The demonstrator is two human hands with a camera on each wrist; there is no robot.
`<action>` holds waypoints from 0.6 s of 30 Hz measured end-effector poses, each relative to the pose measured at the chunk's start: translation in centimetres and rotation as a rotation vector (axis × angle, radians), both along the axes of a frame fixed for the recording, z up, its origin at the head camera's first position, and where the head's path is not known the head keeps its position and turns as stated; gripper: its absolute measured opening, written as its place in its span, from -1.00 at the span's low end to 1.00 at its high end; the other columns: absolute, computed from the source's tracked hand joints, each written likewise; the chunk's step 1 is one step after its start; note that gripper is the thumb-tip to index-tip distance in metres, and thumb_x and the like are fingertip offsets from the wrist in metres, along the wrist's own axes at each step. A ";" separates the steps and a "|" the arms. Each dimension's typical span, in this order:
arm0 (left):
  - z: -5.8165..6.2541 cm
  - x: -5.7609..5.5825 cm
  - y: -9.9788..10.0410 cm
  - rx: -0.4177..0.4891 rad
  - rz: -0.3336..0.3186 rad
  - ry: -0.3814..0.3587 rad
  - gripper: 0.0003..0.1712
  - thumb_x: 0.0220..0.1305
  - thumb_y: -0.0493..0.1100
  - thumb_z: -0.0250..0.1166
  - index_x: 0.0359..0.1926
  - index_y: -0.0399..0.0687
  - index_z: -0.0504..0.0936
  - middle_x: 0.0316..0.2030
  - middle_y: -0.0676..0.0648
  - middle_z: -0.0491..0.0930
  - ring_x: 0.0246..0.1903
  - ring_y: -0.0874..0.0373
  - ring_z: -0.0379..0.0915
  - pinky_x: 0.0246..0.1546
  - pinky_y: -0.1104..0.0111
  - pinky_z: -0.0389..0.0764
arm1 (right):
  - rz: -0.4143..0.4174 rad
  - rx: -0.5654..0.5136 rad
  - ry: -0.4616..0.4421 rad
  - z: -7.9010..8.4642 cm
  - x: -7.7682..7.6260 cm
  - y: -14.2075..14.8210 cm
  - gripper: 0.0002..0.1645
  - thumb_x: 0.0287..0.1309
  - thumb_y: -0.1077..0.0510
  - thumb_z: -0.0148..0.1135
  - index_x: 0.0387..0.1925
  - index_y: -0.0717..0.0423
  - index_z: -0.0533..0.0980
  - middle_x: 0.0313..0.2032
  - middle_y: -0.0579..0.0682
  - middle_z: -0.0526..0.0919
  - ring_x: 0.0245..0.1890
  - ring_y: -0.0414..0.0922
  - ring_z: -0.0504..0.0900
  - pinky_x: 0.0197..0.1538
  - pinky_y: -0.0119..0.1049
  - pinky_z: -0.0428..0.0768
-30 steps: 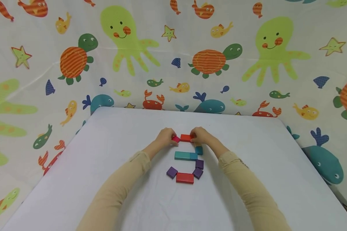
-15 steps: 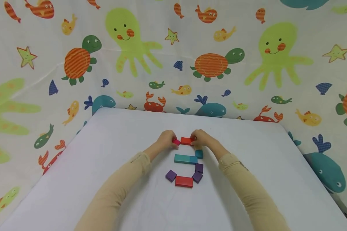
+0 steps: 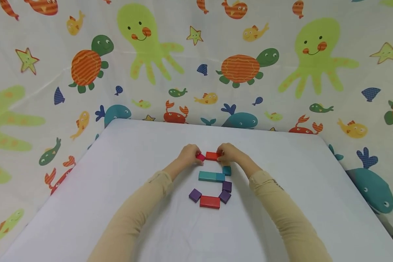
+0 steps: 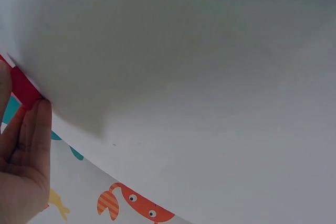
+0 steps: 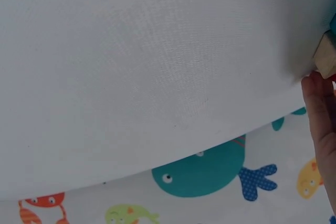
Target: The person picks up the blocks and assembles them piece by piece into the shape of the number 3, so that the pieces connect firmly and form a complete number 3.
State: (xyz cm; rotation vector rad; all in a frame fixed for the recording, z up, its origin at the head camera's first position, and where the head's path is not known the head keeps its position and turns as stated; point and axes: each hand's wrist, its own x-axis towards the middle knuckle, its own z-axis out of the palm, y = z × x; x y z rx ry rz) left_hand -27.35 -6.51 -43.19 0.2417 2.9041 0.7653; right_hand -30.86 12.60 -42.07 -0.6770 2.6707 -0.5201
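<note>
In the head view, my left hand (image 3: 189,154) pinches a small crimson block (image 3: 201,157) at the far left end of a block figure. Its fingers lie along the block's far side in the left wrist view. My right hand (image 3: 229,153) pinches a plain wood block (image 5: 326,56) at the far right corner, mostly hidden under the hand in the head view. Between the hands lies a long red block (image 3: 211,156), its right end at the right fingertips. A blue block (image 3: 227,170) sits just nearer than the right hand.
Nearer me, the figure continues with a teal block (image 3: 207,176), several purple blocks (image 3: 195,195) and another red block (image 3: 210,202). All lie on a white-covered table (image 3: 144,145). A sea-animal cloth (image 3: 170,54) hangs behind and at both sides.
Both hands stay at the same blocks, with hardly any finger movement. The head view shifts slightly up and down; the block arrangement looks the same.
</note>
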 end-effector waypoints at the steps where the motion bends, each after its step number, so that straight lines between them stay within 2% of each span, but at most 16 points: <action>1: 0.1 -0.1 0.0 0.001 0.002 -0.002 -0.48 -0.02 -0.13 0.48 -0.01 -0.23 0.61 -0.12 -0.16 0.61 -0.12 0.04 0.45 -0.09 0.32 0.57 | 0.004 -0.001 0.002 0.0 -0.1 0.0 -0.63 0.15 0.21 0.26 -0.02 0.30 0.54 -0.12 0.18 0.61 -0.14 0.00 0.52 0.06 -0.18 0.57; 11: -0.2 -0.3 -0.1 -0.013 0.017 -0.019 -0.49 -0.02 -0.13 0.48 -0.01 -0.22 0.61 -0.13 -0.15 0.61 -0.12 0.05 0.45 -0.09 0.32 0.56 | 0.027 -0.008 0.027 -0.4 -0.1 -0.2 -0.63 0.14 0.21 0.27 -0.02 0.32 0.54 -0.14 0.18 0.63 -0.17 -0.01 0.53 0.03 -0.20 0.58; 18: 0.3 -0.1 0.1 0.008 0.005 -0.028 -0.39 -0.03 -0.11 0.49 0.07 -0.24 0.56 -0.09 -0.17 0.60 -0.09 0.03 0.45 -0.04 0.28 0.55 | -0.015 0.030 0.025 -0.2 0.1 -0.2 -0.56 0.12 0.17 0.30 0.02 0.31 0.52 -0.10 0.18 0.61 -0.13 -0.01 0.51 0.07 -0.17 0.56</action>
